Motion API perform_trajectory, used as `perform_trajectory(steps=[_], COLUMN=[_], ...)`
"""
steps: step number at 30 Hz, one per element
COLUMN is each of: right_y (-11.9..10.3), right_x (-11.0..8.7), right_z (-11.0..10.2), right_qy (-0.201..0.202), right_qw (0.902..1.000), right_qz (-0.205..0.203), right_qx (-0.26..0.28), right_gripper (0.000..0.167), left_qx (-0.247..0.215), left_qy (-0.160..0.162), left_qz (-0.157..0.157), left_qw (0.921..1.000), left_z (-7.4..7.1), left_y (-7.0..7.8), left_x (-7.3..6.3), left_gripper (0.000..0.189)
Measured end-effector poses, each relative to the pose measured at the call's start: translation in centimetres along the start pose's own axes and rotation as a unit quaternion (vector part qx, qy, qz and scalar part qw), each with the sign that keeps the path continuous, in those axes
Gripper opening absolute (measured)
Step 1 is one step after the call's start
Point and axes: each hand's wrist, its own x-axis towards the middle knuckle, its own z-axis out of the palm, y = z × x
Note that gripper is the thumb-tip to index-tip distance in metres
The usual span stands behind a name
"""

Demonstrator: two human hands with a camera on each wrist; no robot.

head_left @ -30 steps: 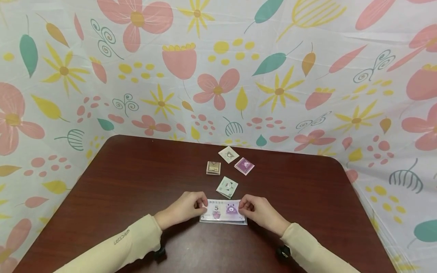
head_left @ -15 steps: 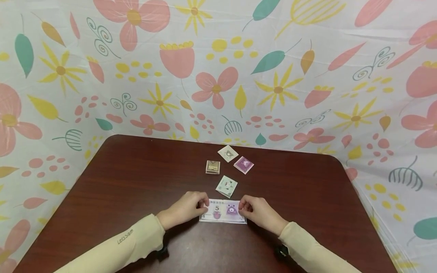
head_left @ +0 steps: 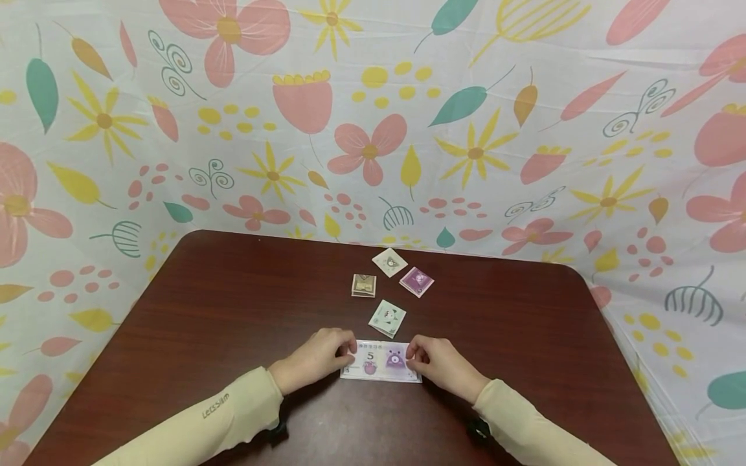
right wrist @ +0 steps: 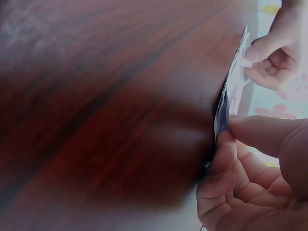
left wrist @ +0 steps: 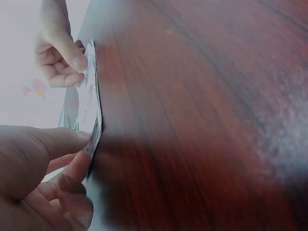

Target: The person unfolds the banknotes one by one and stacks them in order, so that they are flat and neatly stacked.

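Left grip [head_left: 326, 351] and right grip [head_left: 438, 360] pinch opposite ends of purple-printed note [head_left: 379, 370]; best use even, light pull, edges square (folded green note [head_left: 387, 318] just beyond, between grips).

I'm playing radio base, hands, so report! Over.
Left hand, right hand: pinching purple note's opposite ends. 5 showing. Folded green note just beyond, likely not blocking.

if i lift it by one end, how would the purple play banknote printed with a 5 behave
The purple play banknote looks thin edge-on in the wrist views, so it would probably droop. Being a small paper-like sheet, it's likely light. Its edge seems layered in the left wrist view, so the layers might slip apart.
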Motion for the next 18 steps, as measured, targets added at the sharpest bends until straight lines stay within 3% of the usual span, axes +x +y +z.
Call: perform_trajectory(steps=[10,18], right_y=[-0.7,-0.2], right_x=[0.7,4.3], right_z=[-0.8,-1.8], right_qy=[-0.005,0.044], right_qw=[0.9994,0.9976], right_qz=[-0.018,0.041], right_qx=[-0.031,-0.034], right_gripper=[0.013,0.008], left_qx=[0.054,0.071], left_qy=[0.001,0.002], left_qz=[-0.01,-0.012], left_qw=[0.9985,0.9974], left_z=[0.0,0.1], left_y=[0.2,0.4], left_x=[-0.5,-0.8], left_gripper=[0.019,0.021])
